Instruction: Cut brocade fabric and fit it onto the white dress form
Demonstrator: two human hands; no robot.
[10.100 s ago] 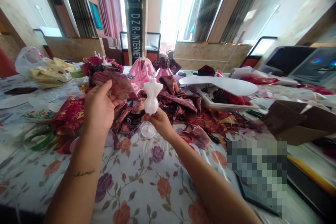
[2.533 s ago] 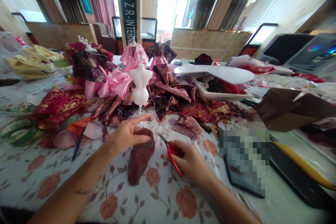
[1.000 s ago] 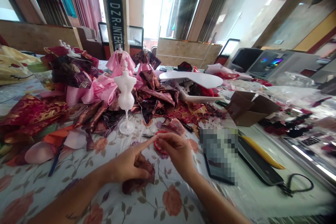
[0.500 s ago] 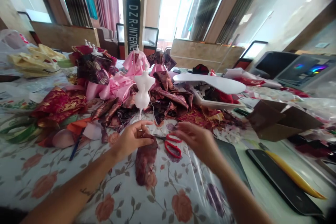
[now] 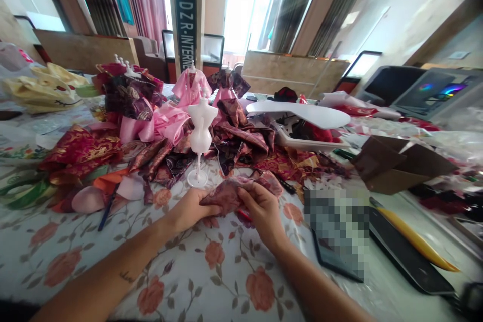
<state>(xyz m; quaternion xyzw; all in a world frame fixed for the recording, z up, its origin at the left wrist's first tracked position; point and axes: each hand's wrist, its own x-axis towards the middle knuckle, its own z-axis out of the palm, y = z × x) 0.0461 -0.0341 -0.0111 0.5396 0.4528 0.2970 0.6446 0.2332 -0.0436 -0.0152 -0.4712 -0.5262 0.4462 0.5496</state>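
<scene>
A piece of maroon patterned fabric (image 5: 223, 196) is stretched between my two hands, low over the flowered tablecloth. My left hand (image 5: 191, 210) pinches its left end between thumb and fingers. Its other side is gripped by my right hand (image 5: 261, 211), fingers closed on the cloth. Red-handled scissors (image 5: 244, 215) lie beneath the fabric and are mostly hidden. Just behind my hands, a small white mannequin (image 5: 201, 128) stands upright on its round base.
Heaped brocade (image 5: 85, 151), dressed mannequins (image 5: 191, 85) and a white tray (image 5: 313, 145) fill the back. At left is a blue pen (image 5: 107, 211). A brown box (image 5: 402, 161) and a black flat object (image 5: 411, 251) are at right.
My right hand has come down and left and taken hold of the fabric. The cloth, hanging from my left hand before, is now spread between both hands over the scissors.
</scene>
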